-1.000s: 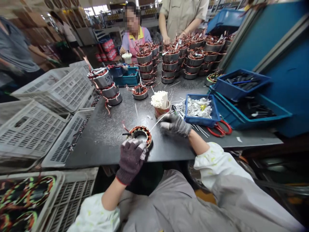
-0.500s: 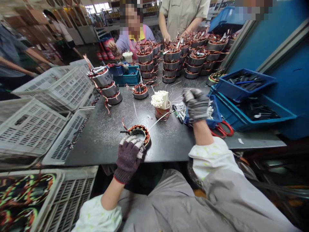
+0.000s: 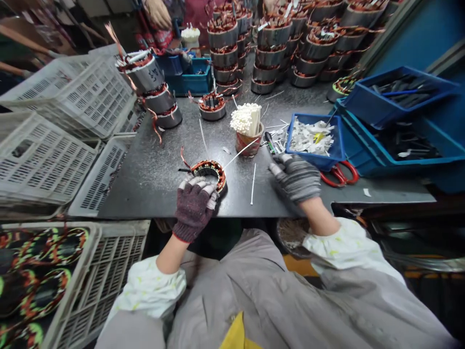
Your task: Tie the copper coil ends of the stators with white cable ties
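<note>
A copper-wound stator ring (image 3: 209,169) lies flat on the dark table (image 3: 156,179) in front of me. My left hand (image 3: 194,201), in a dark maroon glove, holds its near rim with the fingers curled over it. My right hand (image 3: 296,177), in a grey glove, hovers over the table just in front of a blue bin of white paper slips (image 3: 312,138). Its fingers are curled in; what they hold, if anything, is hidden. A loose white cable tie (image 3: 253,183) lies between my hands. A cup packed with white ties (image 3: 248,130) stands behind the stator.
Red-handled scissors (image 3: 339,173) lie right of my right hand. Larger blue bins (image 3: 395,145) line the right side. Stacks of stators (image 3: 276,53) fill the far table, with a short stack (image 3: 152,87) at left. White crates (image 3: 54,126) stand left. Another person's gloved hand (image 3: 158,12) is at the top.
My right hand has drawn back from the blue bin to the table's front. A white tie now lies on the table. The view has tilted down. My left hand stays on the stator.
</note>
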Tool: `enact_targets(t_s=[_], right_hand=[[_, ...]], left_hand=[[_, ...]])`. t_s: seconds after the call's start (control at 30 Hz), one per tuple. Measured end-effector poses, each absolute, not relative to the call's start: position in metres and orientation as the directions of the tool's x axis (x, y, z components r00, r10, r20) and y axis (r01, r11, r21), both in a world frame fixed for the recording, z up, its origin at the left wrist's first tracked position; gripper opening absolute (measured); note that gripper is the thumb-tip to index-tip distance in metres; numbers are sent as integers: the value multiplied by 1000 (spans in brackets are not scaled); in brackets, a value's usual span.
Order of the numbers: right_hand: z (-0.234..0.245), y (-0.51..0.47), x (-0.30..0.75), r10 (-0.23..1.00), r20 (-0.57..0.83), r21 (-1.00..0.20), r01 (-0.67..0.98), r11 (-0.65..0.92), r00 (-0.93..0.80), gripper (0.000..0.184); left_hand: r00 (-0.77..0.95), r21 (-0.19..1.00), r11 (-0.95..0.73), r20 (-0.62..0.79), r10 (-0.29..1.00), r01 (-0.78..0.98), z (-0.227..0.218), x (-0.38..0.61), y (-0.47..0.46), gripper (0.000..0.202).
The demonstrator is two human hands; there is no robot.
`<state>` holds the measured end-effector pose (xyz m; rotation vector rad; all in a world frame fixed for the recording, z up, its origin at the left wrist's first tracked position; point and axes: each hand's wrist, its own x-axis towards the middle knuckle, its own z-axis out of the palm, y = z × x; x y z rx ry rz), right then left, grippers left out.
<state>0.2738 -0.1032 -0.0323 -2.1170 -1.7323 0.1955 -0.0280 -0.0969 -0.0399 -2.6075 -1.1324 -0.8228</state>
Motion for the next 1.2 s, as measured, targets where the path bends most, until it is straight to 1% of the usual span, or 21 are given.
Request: enact_targets(t_s=[0.03, 0.07, 0.13, 0.17, 0.2, 0.23, 0.3, 0.4, 0.47, 0.53, 0.57, 0.6, 0.63, 0.7, 0.77, 0.83, 0.97, 1.1, 1.2], right_hand=[[-32, -113, 276, 971, 214, -329, 944, -29, 104, 38], [-33, -123, 277, 963, 264, -295, 946, 134, -54, 37], [-44, -144, 274, 874, 313, -272, 847, 457, -371, 38], [-53, -153, 270, 820, 323, -265, 787, 558, -473, 40], [-64, -162, 265, 784, 328, -255, 750, 610, -526, 43], [-75, -170, 261, 770, 339, -242, 741, 627, -540, 44], [-93, -182, 252, 759, 385, -220, 746, 628, -525, 37], [-101, -189, 244, 709, 498, -243, 704, 667, -499, 28], [-92, -189, 239, 729, 550, -344, 685, 642, -407, 24], [-74, -187, 234, 794, 558, -523, 641, 562, -240, 20], [-65, -187, 231, 819, 545, -612, 582, 535, -181, 20], [-56, -186, 229, 827, 538, -673, 506, 539, -164, 20], [-49, -185, 226, 814, 549, -699, 429, 572, -190, 20], [-41, -184, 221, 748, 595, -674, 325, 664, -295, 20], [-41, -184, 216, 709, 610, -645, 298, 704, -354, 19], [-46, -186, 211, 732, 583, -676, 290, 677, -351, 20], [-54, -188, 204, 798, 499, -757, 278, 591, -337, 24], [-53, -180, 197, 831, 424, -789, 304, 534, -360, 27], [-49, -172, 191, 821, 450, -784, 286, 551, -350, 28]], left_hand=[[551, 53, -690, 560, 619, 722, -40, -28, -97, 21], [547, 57, -689, 563, 620, 722, -41, -27, -97, 21], [540, 75, -688, 560, 628, 722, -41, -27, -97, 21], [537, 86, -686, 555, 636, 723, -41, -27, -97, 21], [535, 96, -684, 548, 643, 723, -41, -27, -97, 21], [533, 104, -682, 542, 649, 724, -41, -26, -97, 21], [530, 109, -680, 541, 653, 725, -41, -26, -98, 21], [524, 95, -674, 555, 646, 732, -40, -25, -99, 21], [526, 77, -666, 549, 650, 742, -39, -24, -101, 20], [539, 65, -655, 510, 670, 753, -36, -24, -104, 20], [546, 64, -650, 484, 684, 757, -34, -23, -105, 21], [553, 65, -646, 456, 697, 761, -32, -23, -106, 23], [559, 67, -642, 428, 710, 764, -30, -24, -107, 25], [570, 70, -637, 380, 728, 768, -27, -24, -108, 30], [585, 65, -640, 342, 735, 766, -25, -26, -107, 30], [596, 61, -645, 324, 735, 762, -25, -27, -105, 29], [591, 85, -653, 350, 727, 753, -27, -28, -101, 28], [579, 114, -646, 346, 738, 755, -28, -27, -102, 27], [571, 104, -636, 350, 743, 764, -27, -26, -103, 26]])
